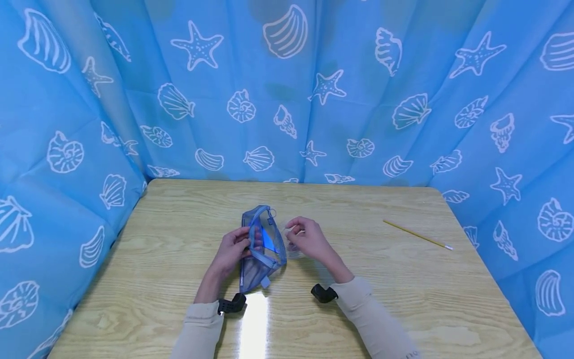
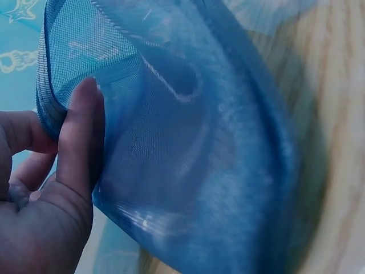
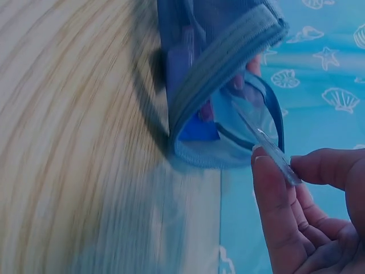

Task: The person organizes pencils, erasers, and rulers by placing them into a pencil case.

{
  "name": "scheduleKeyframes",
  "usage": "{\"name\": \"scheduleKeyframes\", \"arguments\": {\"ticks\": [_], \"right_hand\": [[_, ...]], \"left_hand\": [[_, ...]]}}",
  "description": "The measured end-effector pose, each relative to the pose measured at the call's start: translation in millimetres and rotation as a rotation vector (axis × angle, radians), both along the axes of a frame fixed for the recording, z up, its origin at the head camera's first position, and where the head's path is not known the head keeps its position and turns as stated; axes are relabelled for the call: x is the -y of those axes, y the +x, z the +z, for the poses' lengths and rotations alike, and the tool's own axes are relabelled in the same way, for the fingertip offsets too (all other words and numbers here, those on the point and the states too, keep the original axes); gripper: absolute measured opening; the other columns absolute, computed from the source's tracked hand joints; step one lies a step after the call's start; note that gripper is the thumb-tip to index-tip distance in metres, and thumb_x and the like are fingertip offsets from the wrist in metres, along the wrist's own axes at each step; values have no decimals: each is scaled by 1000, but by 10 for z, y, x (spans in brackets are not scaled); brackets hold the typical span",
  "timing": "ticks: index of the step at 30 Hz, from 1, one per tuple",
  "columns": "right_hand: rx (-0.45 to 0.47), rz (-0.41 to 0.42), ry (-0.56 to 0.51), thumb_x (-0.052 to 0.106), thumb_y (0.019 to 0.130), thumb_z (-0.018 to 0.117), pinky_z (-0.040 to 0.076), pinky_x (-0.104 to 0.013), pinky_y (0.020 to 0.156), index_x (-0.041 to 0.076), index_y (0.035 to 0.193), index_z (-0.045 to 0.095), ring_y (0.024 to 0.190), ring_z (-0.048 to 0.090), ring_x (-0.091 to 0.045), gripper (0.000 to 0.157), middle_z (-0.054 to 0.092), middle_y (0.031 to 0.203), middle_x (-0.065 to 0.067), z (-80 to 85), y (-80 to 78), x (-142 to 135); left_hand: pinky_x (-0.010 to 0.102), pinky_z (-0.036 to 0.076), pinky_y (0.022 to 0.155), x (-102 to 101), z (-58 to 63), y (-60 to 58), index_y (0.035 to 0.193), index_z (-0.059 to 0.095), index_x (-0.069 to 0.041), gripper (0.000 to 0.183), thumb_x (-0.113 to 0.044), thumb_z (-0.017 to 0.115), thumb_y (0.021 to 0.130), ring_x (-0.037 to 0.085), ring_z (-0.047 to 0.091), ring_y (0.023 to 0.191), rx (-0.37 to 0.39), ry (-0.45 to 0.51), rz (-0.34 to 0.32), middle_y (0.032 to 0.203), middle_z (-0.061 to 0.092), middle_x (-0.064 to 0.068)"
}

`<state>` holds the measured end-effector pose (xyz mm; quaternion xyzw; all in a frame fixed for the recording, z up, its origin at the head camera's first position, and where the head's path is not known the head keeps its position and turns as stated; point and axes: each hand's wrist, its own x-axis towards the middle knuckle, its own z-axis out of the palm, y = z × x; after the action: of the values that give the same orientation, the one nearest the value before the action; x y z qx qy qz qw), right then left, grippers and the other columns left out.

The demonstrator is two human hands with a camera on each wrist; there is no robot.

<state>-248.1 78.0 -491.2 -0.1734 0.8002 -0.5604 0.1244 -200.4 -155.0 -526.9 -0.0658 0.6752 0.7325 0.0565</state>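
A blue mesh zip pouch [image 1: 251, 274] stands unzipped on the table, its mouth turned to the right. My left hand [image 1: 233, 249] grips the pouch's left edge, fingers on the mesh and one reaching inside the opening in the left wrist view. Between thumb and fingers, my right hand [image 1: 309, 242] pinches a thin, clear flat piece [image 3: 263, 142], seen edge-on in the right wrist view; its kind cannot be told. One end of that piece points into the pouch's mouth. Inside the pouch lies a bright blue item [image 3: 199, 130], partly hidden by the mesh.
A yellow pencil [image 1: 417, 234] with a white end lies on the right side of the wooden table [image 1: 358, 309]. A blue curtain [image 1: 278, 124] with white shells and starfish surrounds the table at the back and sides. Black wrist cameras [image 1: 324, 293] sit at both cuffs.
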Motion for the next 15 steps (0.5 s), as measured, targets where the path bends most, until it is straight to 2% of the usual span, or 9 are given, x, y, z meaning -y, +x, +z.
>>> {"name": "scheduleKeyframes", "arguments": {"ticks": [5, 15], "right_hand": [[-5, -2, -16, 3, 97, 63, 60, -39, 63, -3, 111, 64, 68, 72, -30, 15, 67, 82, -16, 5, 8, 109], [33, -20, -22, 2, 95, 64, 60, -36, 60, -5, 112, 63, 66, 71, -22, 18, 60, 81, -6, 9, 18, 273]], "left_hand": [[24, 58, 72, -10, 11, -6, 141, 50, 8, 40, 7, 43, 101, 12, 71, 90, -8, 1, 21, 127, 65, 25], [24, 56, 70, -34, 60, 9, 139, 54, 5, 39, 6, 43, 102, 12, 71, 92, -25, -37, 30, 127, 66, 23]]}}
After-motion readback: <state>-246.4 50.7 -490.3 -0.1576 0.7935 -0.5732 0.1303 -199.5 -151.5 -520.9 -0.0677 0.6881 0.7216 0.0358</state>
